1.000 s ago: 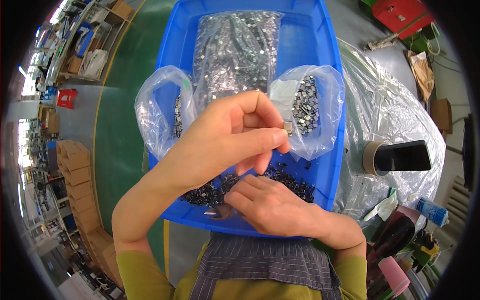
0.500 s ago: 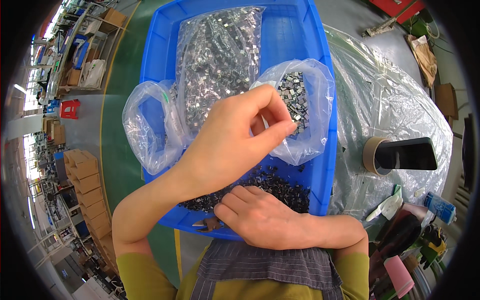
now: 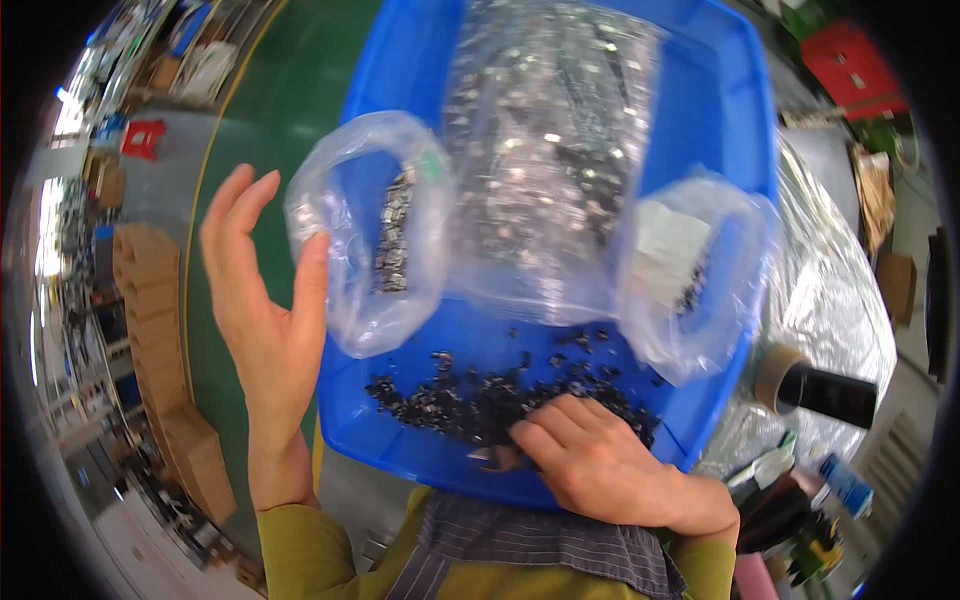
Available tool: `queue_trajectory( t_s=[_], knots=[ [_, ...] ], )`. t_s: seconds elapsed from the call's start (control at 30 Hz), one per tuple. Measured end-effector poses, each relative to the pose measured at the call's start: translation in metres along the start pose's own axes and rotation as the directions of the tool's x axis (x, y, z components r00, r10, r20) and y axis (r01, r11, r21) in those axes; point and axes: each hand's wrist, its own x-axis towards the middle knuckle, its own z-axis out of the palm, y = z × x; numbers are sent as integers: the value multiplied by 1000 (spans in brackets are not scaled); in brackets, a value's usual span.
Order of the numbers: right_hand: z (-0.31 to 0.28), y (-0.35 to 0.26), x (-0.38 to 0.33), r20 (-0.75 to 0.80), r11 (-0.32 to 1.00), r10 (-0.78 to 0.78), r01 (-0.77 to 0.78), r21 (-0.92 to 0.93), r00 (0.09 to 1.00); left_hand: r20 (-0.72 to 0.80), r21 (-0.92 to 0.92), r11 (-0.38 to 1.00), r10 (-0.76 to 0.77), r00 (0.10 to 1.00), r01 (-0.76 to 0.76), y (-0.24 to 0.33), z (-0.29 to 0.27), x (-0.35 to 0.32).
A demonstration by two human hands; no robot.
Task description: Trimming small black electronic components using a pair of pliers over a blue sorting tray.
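My left hand (image 3: 265, 325) has swung from the right-hand bag (image 3: 745, 290) to the left-hand bag (image 3: 365, 335), thumb and fingers spread; the thumb overlaps the rim, though I cannot tell whether it touches. The metal piece it pinched a second ago no longer shows between my fingers, so I judge it is released. My right hand (image 3: 605, 465) stays curled at the loose dark pieces (image 3: 440, 405); whether it grips any, I cannot tell. They lie across the near end of the blue tray (image 3: 762, 120). Beyond, a big filled bag (image 3: 540, 130) lies between the two smaller ones.
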Motion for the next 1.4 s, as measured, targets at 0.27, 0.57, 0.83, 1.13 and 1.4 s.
queue_trajectory(
  t_s=[0.27, 0.57, 0.83, 1.13, 1.4],
  knots=[
    [-11, 3, 30, -23, 954, 297, -296, 45, 955, 390, -575, 618, -369, 844, 535, -34, 16, -20],
    [-12, 11, 26, 63, 876, 473, -463, -134, 879, 468, -772, 278, -359, 808, 571, -47, 15, -31],
    [-12, 12, 13, 114, 918, 394, -397, -2, 912, 335, -852, 276, -365, 869, 445, -36, -1, -32],
    [0, 3, 14, -39, 928, 272, -273, -254, 962, 204, -859, 397, -316, 927, 324, 4, -30, -32],
    [25, 10, -9, -78, 925, 147, -165, -342, 986, 402, -813, 438, -54, 914, 383, 25, -52, -17]
  ],
)
